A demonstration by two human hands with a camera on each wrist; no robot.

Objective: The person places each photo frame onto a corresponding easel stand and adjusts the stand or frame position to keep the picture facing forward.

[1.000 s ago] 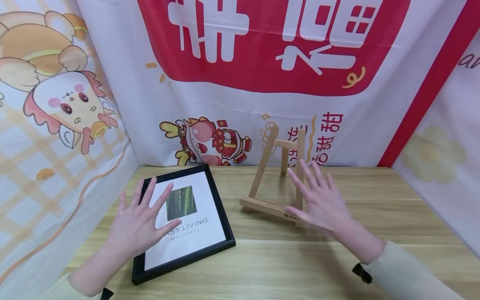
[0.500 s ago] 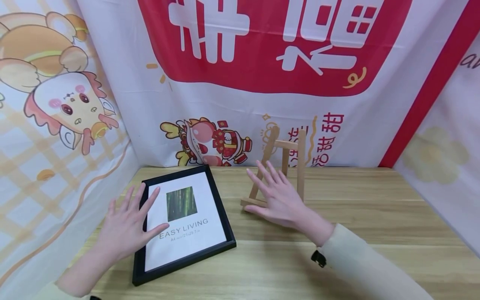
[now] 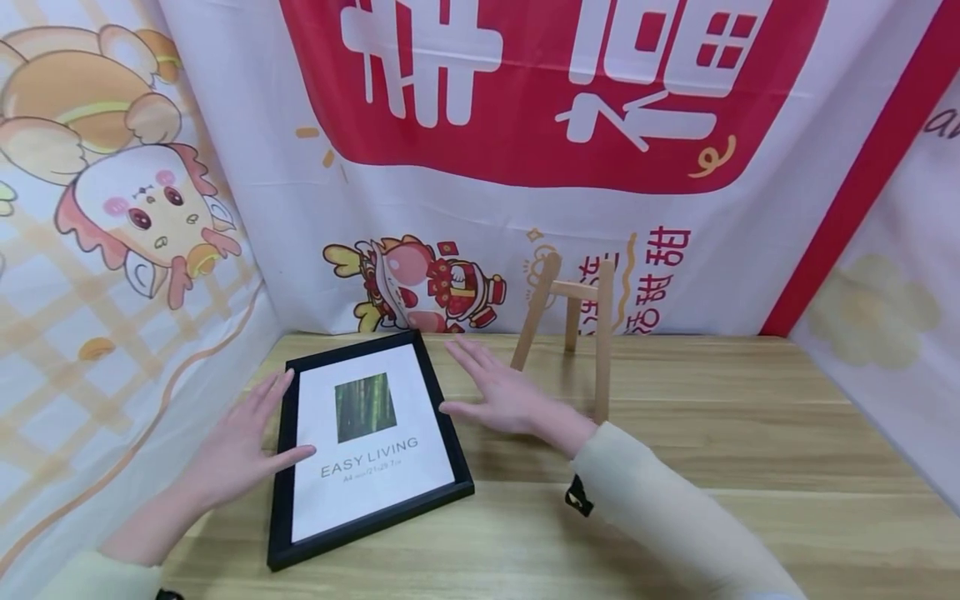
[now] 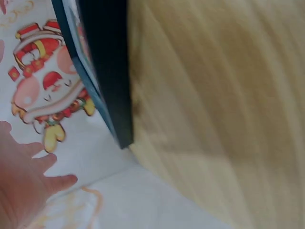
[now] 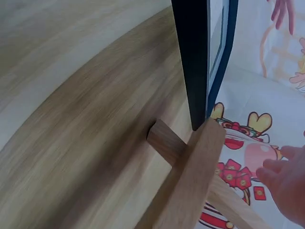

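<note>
A black picture frame (image 3: 360, 521) lies face up on the table, its white sheet printed with a bamboo picture and "EASY LIVING". My left hand (image 3: 232, 454), fingers extended and thumb spread, is at the frame's left side, with the thumb overlapping the sheet in the head view. On the other side my right hand (image 3: 502, 396) has its straight fingers near the frame's right edge. Behind that hand stands a small wooden easel (image 3: 603, 350), its lower ledge mostly hidden by the hand and sleeve in the head view. In the right wrist view the easel's ledge (image 5: 190, 181) shows close up.
The wood-grain table (image 3: 720, 417) extends to the right of the easel. A printed white and red cloth (image 3: 450, 200) hangs behind it, with a cartoon-patterned cloth (image 3: 112, 333) along the left and a pale one (image 3: 870, 383) along the right.
My right hand has moved left, from in front of the easel to beside the frame's right edge. My left hand has drawn left and turned toward the frame's left edge. Frame and easel have stayed put.
</note>
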